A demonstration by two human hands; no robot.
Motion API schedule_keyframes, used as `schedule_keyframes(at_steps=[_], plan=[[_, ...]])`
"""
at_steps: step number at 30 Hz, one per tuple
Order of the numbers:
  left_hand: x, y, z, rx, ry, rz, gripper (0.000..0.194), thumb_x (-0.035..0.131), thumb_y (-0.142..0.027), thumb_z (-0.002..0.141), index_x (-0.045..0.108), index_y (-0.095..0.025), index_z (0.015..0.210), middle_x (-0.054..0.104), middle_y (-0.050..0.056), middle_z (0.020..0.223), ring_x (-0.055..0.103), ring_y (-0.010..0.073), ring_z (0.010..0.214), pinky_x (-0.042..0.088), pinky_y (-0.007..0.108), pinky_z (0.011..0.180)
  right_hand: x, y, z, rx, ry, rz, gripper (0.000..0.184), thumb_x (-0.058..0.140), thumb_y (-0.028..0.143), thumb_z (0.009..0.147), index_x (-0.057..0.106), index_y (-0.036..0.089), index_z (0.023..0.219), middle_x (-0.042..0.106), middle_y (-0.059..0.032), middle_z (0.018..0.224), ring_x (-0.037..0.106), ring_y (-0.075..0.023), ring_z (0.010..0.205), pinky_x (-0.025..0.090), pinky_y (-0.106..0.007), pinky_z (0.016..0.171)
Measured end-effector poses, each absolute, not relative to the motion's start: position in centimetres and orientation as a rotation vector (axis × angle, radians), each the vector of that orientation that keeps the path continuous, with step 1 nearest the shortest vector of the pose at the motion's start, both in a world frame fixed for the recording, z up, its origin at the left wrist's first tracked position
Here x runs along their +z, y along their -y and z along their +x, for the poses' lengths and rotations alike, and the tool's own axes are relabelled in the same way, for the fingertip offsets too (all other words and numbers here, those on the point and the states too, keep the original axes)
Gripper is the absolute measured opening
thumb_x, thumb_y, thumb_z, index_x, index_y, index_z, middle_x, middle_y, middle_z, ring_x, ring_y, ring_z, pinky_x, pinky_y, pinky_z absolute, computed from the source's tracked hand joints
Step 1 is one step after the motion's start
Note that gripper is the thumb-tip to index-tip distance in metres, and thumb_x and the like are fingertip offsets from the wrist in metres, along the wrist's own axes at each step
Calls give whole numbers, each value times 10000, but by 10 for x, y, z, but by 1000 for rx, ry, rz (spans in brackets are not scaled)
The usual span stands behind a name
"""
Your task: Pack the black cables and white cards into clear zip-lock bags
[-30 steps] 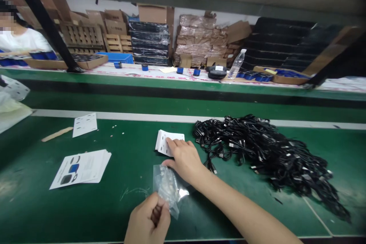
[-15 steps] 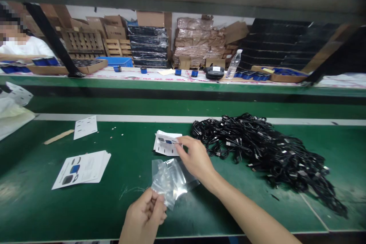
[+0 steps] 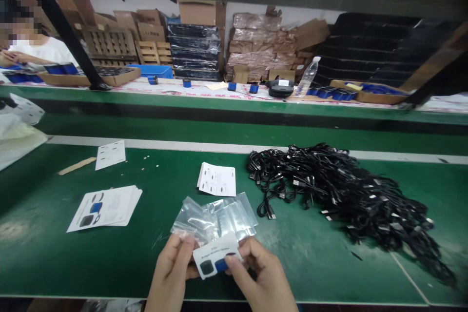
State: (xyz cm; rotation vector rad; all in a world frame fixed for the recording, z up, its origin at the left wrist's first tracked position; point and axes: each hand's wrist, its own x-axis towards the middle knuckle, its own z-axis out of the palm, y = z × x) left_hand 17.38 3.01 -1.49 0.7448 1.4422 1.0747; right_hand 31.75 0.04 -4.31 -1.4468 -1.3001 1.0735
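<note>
My right hand [image 3: 265, 273] pinches a small printed leaflet [image 3: 209, 255] showing a black and a blue device, close to the front of the green bench. My left hand [image 3: 173, 265] is closed on a clear plastic bag [image 3: 192, 219], and its fingertips are beside the leaflet's left edge. More clear bags [image 3: 236, 214] lie flat just beyond the leaflet. Behind them sits a small stack of folded leaflets [image 3: 219, 180]. To the left is a fanned pile of larger printed sheets [image 3: 106, 207].
A heap of black USB cables [image 3: 336, 195] spreads over the right side. A wooden stick [image 3: 76, 165] and a single sheet [image 3: 110, 154] lie at left, near a white bag [image 3: 16, 139]. On the back ledge stands a plastic bottle [image 3: 309, 77]. Someone in white [image 3: 44, 51] sits beyond.
My right hand has taken a leaflet from the small stack and brought it down towards me, next to my left hand. The bag in my left hand has shifted left.
</note>
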Motion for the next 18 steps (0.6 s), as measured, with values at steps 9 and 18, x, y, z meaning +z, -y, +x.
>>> schedule_keyframes(at_steps=[9, 18], plan=[[-26, -25, 175, 1222, -1845, 1388, 241, 445, -398, 829, 477, -247, 644, 484, -58, 551, 479, 151, 508, 359, 253, 508, -48, 4, 289, 1430, 836, -1128, 445, 754, 308, 629, 588, 186, 1023, 656, 15, 660, 645, -166, 570, 492, -254, 549], [-16, -22, 180, 1158, -1689, 1285, 311, 495, -379, 804, 417, -241, 536, 465, -91, 410, 455, 101, 387, 357, 186, 419, -35, 15, 315, 549, 1427, -1201, 90, 631, 165, 766, 660, 226, 707, 655, 2, 616, 607, -134, 475, 444, -219, 456]])
